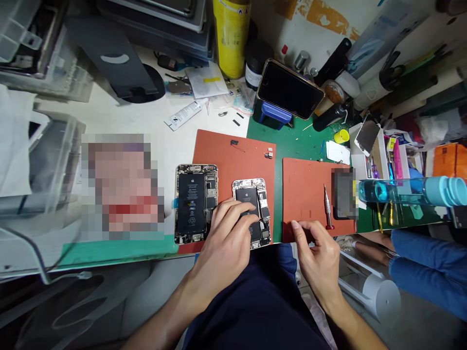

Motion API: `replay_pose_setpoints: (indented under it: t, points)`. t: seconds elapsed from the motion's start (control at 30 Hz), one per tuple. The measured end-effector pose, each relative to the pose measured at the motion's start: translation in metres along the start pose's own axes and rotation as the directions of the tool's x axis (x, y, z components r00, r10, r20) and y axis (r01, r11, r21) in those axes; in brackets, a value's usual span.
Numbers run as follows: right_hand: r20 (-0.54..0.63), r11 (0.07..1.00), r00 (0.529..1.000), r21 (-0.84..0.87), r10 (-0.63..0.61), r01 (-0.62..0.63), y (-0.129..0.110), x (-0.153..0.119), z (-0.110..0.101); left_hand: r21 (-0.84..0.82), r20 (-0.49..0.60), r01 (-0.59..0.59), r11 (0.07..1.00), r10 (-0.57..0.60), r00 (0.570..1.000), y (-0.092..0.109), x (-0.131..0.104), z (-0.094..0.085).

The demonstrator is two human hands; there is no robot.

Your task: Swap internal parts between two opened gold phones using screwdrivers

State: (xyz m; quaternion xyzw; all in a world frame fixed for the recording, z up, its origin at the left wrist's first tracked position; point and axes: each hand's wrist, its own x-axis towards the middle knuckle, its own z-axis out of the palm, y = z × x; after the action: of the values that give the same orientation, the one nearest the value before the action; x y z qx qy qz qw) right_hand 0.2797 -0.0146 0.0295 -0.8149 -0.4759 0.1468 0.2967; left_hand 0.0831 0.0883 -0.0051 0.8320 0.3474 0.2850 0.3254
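Observation:
My left hand [233, 228] reaches over the smaller opened phone [263, 201], its fingers bent and closed at the inner parts beside the battery. A small pale piece shows at the fingertips; whether they grip it is hard to make out. My right hand [318, 250] is at the front edge of the right red mat [301, 189], thumb apart from half-curled fingers, with nothing visible in it. A larger opened phone [191, 204] with a black battery lies just left of my left hand. On the right mat are a screwdriver [328, 206] and a dark phone-sized piece [345, 194], partly blurred out.
A second red mat [226, 155] lies under the opened phones, with tiny parts along its top. Behind stand a phone on a blue holder [273, 114] and a yellow can [232, 39]. A blue bottle [408, 190] lies at right, near another person's legs [426, 272].

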Motion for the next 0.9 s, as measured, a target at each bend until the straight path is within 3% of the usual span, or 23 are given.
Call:
replay_pose_setpoints:
  t: [0.13, 0.27, 0.47, 0.67, 0.9]
  points:
    - [0.008, 0.997, 0.997, 0.035, -0.071, 0.071, 0.0, -0.001, -0.004, 0.025, -0.026, -0.077, 0.997, 0.077, 0.997, 0.0, -0.007, -0.001]
    - [0.1, 0.986, 0.987, 0.127, -0.125, 0.112, -0.014, -0.001, 0.013, 0.056, -0.022, -0.137, 0.989, 0.138, 0.99, -0.001, -0.012, 0.0]
    - [0.178, 0.972, 0.984, 0.226, 0.031, -0.072, -0.021, 0.018, 0.031, 0.185, 0.053, -0.221, 0.957, 0.215, 0.975, -0.005, -0.012, 0.005]
    - [0.336, 0.894, 0.928, 0.35, 0.16, -0.28, -0.023, 0.037, 0.034, 0.217, 0.059, -0.234, 0.948, 0.227, 0.972, -0.007, -0.014, 0.007]
    - [0.378, 0.851, 0.895, 0.364, 0.238, -0.38, -0.027, 0.042, 0.039, 0.2, 0.063, -0.236, 0.951, 0.228, 0.972, -0.008, -0.013, 0.006]
